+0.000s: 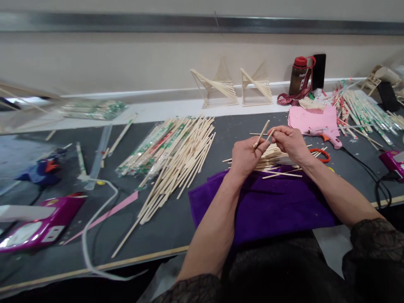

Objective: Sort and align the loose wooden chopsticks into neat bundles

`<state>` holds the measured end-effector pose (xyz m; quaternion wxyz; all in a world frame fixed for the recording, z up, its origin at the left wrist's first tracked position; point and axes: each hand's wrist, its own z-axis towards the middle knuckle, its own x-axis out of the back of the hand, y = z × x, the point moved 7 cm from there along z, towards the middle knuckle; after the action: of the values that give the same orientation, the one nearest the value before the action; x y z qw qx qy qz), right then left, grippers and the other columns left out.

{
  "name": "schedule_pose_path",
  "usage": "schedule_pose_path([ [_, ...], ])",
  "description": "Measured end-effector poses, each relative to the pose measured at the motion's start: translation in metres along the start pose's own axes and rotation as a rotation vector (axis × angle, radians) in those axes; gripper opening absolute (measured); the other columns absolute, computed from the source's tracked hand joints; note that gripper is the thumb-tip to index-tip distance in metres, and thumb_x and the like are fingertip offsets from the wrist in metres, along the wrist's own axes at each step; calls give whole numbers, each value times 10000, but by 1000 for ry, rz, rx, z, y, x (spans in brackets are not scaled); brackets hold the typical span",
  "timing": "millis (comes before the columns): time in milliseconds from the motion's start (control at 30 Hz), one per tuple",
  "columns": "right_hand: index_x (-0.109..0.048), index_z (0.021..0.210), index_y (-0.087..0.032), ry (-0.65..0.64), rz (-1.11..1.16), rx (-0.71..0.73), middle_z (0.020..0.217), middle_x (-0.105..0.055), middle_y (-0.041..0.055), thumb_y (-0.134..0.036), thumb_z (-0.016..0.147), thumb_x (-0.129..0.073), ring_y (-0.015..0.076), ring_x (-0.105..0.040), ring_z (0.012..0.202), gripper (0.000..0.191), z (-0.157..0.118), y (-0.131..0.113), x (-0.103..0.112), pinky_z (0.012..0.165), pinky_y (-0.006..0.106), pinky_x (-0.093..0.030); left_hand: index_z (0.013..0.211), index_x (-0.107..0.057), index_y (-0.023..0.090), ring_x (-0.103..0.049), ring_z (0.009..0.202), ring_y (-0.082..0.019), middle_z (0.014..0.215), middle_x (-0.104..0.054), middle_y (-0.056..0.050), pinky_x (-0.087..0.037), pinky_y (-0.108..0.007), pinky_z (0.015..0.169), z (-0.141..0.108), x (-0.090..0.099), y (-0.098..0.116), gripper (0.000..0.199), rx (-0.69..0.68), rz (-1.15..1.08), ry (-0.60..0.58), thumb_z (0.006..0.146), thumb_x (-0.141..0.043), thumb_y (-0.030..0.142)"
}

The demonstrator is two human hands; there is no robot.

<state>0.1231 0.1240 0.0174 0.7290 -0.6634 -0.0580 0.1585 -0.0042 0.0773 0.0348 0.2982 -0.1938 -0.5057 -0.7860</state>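
Above the purple cloth (277, 206), both of my hands are closed around thin wooden chopsticks. My left hand (247, 153) grips a chopstick (263, 131) that points up and away between its thumb and fingers. With thumb and fingertips, my right hand (288, 141) pinches the upper end of a second chopstick (270, 134), whose lower part runs toward my left fingers. Beneath my hands lies a loose pile of bare chopsticks (274, 155), partly hidden by them. Scissors with red handles (323, 155) sit beside the right wrist.
A large heap of bare chopsticks (186, 155) and wrapped ones (148, 147) lies left. A pink glue gun (330, 135) with a cord is at right, by pink paper (312, 118). Two stick models (217, 86) stand against the wall, near a bottle (298, 78).
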Motion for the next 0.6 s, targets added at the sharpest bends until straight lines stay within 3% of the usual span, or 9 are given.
schedule_pose_path([
  [200,-659,752,-158,49,-67,59,552,-508,-46,-265,723,-587,36,-312,423,132,-1,-2,5,389,189,-202,693,-695,182,-490,540,-104,564,-588,7,-333,-241,536,0,5,9,283,-36,-58,-49,857,-539,353],
  [300,-648,732,-157,117,-96,33,551,-519,-37,-232,698,-587,38,-313,415,103,5,-6,19,378,189,-189,715,-701,178,-491,520,-97,532,-570,18,-360,-230,529,0,11,11,288,-37,-158,-89,860,-528,357],
  [433,-561,665,-156,189,7,-112,551,-493,-28,-181,694,-549,30,-263,383,40,34,-17,60,351,194,-103,814,-711,169,-490,513,-81,562,-585,15,-365,-214,508,1,24,0,271,58,-234,40,872,-521,353],
  [500,-486,612,-169,222,28,-191,517,-431,-39,-175,725,-519,29,-209,371,118,58,-23,89,348,195,-77,835,-709,171,-452,485,-69,567,-578,15,-337,-207,466,1,27,-9,263,137,-332,128,874,-534,365],
  [600,-466,610,-170,303,-138,-151,512,-406,-42,-144,781,-484,32,-198,373,173,101,-37,135,360,190,-96,798,-701,173,-368,415,-46,529,-533,33,-278,-198,398,2,24,-23,239,253,-583,207,846,-591,380],
])
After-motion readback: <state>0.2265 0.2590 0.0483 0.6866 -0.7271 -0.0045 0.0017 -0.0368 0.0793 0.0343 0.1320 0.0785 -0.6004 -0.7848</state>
